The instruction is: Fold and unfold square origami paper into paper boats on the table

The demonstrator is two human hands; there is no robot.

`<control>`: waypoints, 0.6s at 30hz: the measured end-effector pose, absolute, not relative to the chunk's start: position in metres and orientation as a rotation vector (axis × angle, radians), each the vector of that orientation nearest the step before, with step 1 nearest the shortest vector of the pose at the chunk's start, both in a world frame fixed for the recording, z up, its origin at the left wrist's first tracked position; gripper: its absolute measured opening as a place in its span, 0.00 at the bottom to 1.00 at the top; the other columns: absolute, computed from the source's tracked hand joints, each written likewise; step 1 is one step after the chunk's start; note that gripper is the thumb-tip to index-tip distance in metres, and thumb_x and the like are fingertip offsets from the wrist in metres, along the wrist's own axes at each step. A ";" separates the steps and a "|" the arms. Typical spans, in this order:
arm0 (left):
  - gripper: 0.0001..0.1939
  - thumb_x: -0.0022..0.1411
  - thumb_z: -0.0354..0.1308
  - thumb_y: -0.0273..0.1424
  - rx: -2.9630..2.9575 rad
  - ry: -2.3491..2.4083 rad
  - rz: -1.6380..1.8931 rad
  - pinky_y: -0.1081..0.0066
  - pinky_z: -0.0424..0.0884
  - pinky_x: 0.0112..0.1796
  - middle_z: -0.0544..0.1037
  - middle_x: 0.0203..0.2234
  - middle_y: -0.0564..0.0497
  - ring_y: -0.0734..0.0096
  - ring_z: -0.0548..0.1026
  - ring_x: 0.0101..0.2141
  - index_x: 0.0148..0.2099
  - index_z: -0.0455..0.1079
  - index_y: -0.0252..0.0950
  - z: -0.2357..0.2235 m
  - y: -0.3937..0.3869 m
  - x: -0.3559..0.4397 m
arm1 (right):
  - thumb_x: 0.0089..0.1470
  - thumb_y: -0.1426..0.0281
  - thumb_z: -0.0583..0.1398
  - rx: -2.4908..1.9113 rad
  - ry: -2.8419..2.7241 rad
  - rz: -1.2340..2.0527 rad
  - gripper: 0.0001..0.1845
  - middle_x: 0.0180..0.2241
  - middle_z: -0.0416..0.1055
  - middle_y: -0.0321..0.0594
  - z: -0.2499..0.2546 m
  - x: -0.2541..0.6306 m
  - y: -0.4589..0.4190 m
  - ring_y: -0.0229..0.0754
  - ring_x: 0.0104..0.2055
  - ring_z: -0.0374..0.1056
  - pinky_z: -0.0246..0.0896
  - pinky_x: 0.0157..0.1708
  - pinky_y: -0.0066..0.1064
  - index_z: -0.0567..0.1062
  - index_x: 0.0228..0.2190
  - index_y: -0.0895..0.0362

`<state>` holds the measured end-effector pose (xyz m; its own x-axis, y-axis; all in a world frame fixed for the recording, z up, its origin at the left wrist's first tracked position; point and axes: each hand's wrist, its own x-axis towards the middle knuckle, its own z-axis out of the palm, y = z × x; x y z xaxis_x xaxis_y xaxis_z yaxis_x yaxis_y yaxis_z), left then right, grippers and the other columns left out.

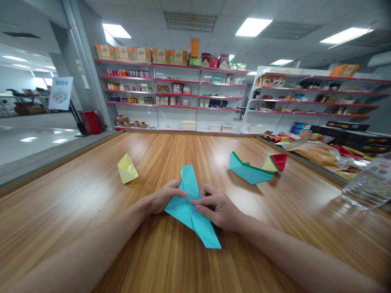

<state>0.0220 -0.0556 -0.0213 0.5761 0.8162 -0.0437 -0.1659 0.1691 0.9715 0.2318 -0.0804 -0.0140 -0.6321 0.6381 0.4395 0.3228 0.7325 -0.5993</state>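
Note:
A sheet of light blue origami paper, folded into a long strip with a flap spread to the left, is held just above the wooden table. My left hand grips its left side, thumb on top and the other fingers underneath. On the right side, my right hand has its index finger and thumb close together at the middle crease, closed on the paper. Its remaining fingers are curled, and what they do under the edge is hidden.
A yellow folded paper piece stands at the left on the wooden table. At the right sit a blue and green paper boat and a red and yellow paper piece. A clear plastic bottle stands at the right edge, near packaged snacks.

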 end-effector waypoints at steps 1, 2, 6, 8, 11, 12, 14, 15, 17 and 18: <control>0.17 0.49 0.61 0.33 1.241 0.734 0.790 0.70 0.69 0.29 0.75 0.29 0.46 0.68 0.72 0.27 0.40 0.68 0.30 -0.021 -0.057 0.023 | 0.55 0.68 0.58 -0.761 -2.231 0.691 0.10 0.28 0.57 0.36 -0.015 0.231 -0.079 0.36 0.30 0.59 0.56 0.30 0.30 0.77 0.38 0.56; 0.16 0.51 0.61 0.36 1.294 0.799 0.794 0.72 0.68 0.27 0.74 0.28 0.47 0.70 0.71 0.26 0.39 0.68 0.30 -0.020 -0.058 0.024 | 0.54 0.67 0.59 -0.800 -2.164 0.775 0.09 0.27 0.58 0.34 -0.016 0.231 -0.077 0.35 0.29 0.58 0.56 0.29 0.29 0.75 0.37 0.57; 0.16 0.54 0.59 0.40 1.592 0.857 0.705 0.76 0.63 0.25 0.70 0.25 0.51 0.76 0.66 0.24 0.34 0.68 0.30 -0.017 -0.061 0.029 | 0.50 0.63 0.62 -0.894 -1.939 1.044 0.13 0.24 0.60 0.31 -0.019 0.231 -0.069 0.33 0.25 0.57 0.53 0.24 0.26 0.67 0.31 0.58; 0.15 0.55 0.58 0.40 1.698 0.800 0.644 0.78 0.61 0.24 0.68 0.24 0.53 0.78 0.64 0.24 0.31 0.68 0.30 -0.015 -0.062 0.030 | 0.51 0.60 0.61 -0.900 -1.970 1.083 0.14 0.22 0.61 0.32 -0.020 0.233 -0.068 0.33 0.24 0.57 0.51 0.23 0.25 0.67 0.26 0.59; 0.15 0.56 0.56 0.40 1.757 0.717 0.514 0.78 0.60 0.24 0.66 0.23 0.54 0.78 0.62 0.23 0.31 0.67 0.31 -0.012 -0.065 0.030 | 0.55 0.57 0.56 -0.866 -2.038 1.190 0.19 0.19 0.61 0.33 -0.022 0.236 -0.067 0.32 0.21 0.57 0.49 0.21 0.25 0.68 0.22 0.60; 0.15 0.56 0.56 0.40 1.774 0.715 0.462 0.77 0.60 0.23 0.66 0.22 0.54 0.78 0.61 0.23 0.30 0.66 0.31 -0.011 -0.065 0.030 | 0.55 0.56 0.55 -0.866 -2.028 1.216 0.21 0.18 0.61 0.33 -0.023 0.237 -0.067 0.32 0.20 0.56 0.48 0.20 0.25 0.68 0.21 0.60; 0.14 0.55 0.56 0.39 1.820 0.747 0.366 0.78 0.58 0.22 0.64 0.21 0.55 0.79 0.60 0.21 0.28 0.64 0.32 -0.008 -0.067 0.030 | 0.56 0.54 0.53 -0.895 -1.953 1.200 0.24 0.16 0.61 0.33 -0.024 0.238 -0.067 0.31 0.18 0.54 0.46 0.18 0.25 0.66 0.18 0.59; 0.14 0.54 0.56 0.39 1.846 0.776 0.330 0.78 0.57 0.21 0.63 0.21 0.55 0.79 0.59 0.21 0.27 0.62 0.33 -0.007 -0.067 0.030 | 0.57 0.54 0.53 -0.911 -1.908 1.172 0.25 0.15 0.60 0.33 -0.025 0.239 -0.066 0.31 0.17 0.53 0.45 0.17 0.25 0.66 0.17 0.59; 0.14 0.54 0.57 0.39 1.897 0.831 0.291 0.77 0.54 0.19 0.61 0.20 0.56 0.79 0.58 0.20 0.25 0.60 0.34 -0.005 -0.067 0.031 | 0.57 0.54 0.51 -0.924 -1.837 1.129 0.27 0.14 0.59 0.33 -0.025 0.239 -0.065 0.30 0.17 0.53 0.44 0.17 0.25 0.64 0.15 0.59; 0.15 0.53 0.57 0.39 1.919 0.843 0.280 0.77 0.54 0.19 0.60 0.19 0.56 0.79 0.58 0.20 0.25 0.60 0.34 -0.004 -0.067 0.031 | 0.58 0.54 0.51 -0.925 -1.815 1.125 0.28 0.14 0.59 0.33 -0.025 0.239 -0.065 0.30 0.16 0.53 0.44 0.16 0.25 0.64 0.15 0.59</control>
<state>0.0310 -0.0674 -0.0037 0.7321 0.6624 -0.1587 0.4357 -0.2763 0.8567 0.2394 -0.0649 -0.0246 -0.4193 0.8746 0.2433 0.1714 0.3394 -0.9249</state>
